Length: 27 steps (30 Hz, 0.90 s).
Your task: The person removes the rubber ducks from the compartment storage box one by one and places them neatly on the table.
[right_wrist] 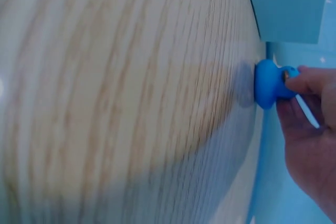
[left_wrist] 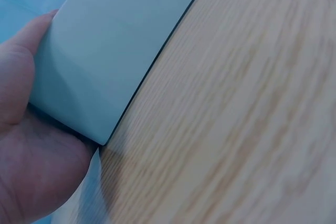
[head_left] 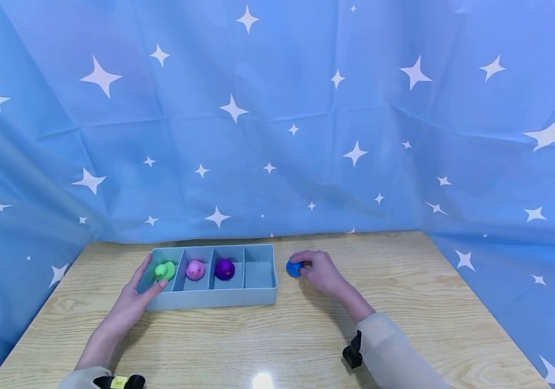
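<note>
A pale blue four-compartment box (head_left: 214, 299) stands on the table. My left hand (head_left: 129, 302) grips its left end, thumb over the front rim and fingers along the end wall. From left to right, the compartments hold a green rubber duck (head_left: 164, 270), a pink rubber duck (head_left: 195, 269) and a purple rubber duck (head_left: 224, 269); the rightmost has nothing in it. Just right of the box, my right hand (head_left: 323, 273) pinches a blue rubber duck (right_wrist: 266, 83) between thumb and fingers. The duck's base is right at the tabletop in the right wrist view.
The wooden table (head_left: 238, 346) reaches back to a blue curtain (head_left: 287, 183) with white stars, which also hangs at both sides. Dark wrist-worn devices (head_left: 353, 351) sit at the sleeves.
</note>
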### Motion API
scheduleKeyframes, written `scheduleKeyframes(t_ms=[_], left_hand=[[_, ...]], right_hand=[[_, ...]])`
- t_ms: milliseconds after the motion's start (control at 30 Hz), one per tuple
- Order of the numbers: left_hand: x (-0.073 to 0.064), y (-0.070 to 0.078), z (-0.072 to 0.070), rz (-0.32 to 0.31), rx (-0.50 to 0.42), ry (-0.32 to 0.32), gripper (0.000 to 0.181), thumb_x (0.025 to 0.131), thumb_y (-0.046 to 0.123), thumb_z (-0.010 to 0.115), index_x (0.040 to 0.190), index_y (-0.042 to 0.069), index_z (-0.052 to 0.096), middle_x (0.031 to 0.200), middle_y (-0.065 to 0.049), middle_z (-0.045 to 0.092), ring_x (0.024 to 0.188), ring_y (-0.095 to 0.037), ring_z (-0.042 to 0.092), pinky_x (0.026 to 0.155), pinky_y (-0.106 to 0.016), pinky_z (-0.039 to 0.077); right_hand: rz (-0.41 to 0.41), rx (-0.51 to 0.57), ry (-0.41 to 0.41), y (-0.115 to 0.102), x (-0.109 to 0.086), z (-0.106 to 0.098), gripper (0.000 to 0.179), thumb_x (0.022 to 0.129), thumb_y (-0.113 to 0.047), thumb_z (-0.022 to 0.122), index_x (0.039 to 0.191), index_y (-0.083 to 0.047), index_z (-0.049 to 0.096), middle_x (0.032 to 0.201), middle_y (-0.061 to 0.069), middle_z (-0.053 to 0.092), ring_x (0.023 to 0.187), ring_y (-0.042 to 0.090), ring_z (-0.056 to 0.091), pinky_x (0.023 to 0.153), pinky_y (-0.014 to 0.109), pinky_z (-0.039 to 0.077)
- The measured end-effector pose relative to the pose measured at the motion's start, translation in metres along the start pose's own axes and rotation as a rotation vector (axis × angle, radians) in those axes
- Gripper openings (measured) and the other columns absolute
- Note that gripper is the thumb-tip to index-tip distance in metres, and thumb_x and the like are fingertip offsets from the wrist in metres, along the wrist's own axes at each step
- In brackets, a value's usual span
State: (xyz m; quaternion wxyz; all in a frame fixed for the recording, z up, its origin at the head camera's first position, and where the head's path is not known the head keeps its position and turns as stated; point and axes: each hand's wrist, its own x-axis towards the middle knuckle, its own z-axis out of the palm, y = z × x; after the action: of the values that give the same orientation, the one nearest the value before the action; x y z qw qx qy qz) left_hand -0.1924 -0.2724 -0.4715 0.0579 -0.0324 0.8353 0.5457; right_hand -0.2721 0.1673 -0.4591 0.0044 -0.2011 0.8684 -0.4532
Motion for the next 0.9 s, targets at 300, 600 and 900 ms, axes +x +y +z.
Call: scheduleKeyframes(t_ms=[300,600,900], left_hand=[[-0.001,0.000,0.000,0.015,0.011,0.002,0.090,0.105,0.041,0.059,0.164,0.034,-0.009,0.169,-0.023,-0.008,0.150,-0.055,-0.007,0.110,-0.080,0.006],[0.001,-0.001,0.000,0.003,-0.008,0.000,0.092,0.104,0.042,0.059,0.164,0.035,-0.010,0.170,-0.019,-0.009,0.150,-0.054,-0.008,0.111,-0.080,0.006],[-0.002,0.000,0.000,0.033,-0.035,0.003,0.091,0.104,0.042,0.060,0.165,0.033,-0.006,0.170,-0.020,-0.007,0.151,-0.052,-0.010,0.111,-0.079,0.002]], right_hand=[[0.046,-0.028,-0.002,-0.017,0.000,-0.001,0.034,0.095,0.005,0.062,0.128,0.000,0.070,0.129,0.014,0.068,0.118,0.039,0.064,0.085,0.040,0.057],[-0.110,0.024,0.018,-0.055,0.014,0.012,0.036,0.093,0.005,0.065,0.129,0.003,0.068,0.128,0.019,0.068,0.119,0.045,0.063,0.094,0.049,0.057],[-0.178,0.083,-0.071,-0.082,0.026,0.038,0.036,0.094,0.002,0.068,0.130,0.004,0.067,0.127,0.021,0.068,0.118,0.041,0.064,0.099,0.053,0.053]])
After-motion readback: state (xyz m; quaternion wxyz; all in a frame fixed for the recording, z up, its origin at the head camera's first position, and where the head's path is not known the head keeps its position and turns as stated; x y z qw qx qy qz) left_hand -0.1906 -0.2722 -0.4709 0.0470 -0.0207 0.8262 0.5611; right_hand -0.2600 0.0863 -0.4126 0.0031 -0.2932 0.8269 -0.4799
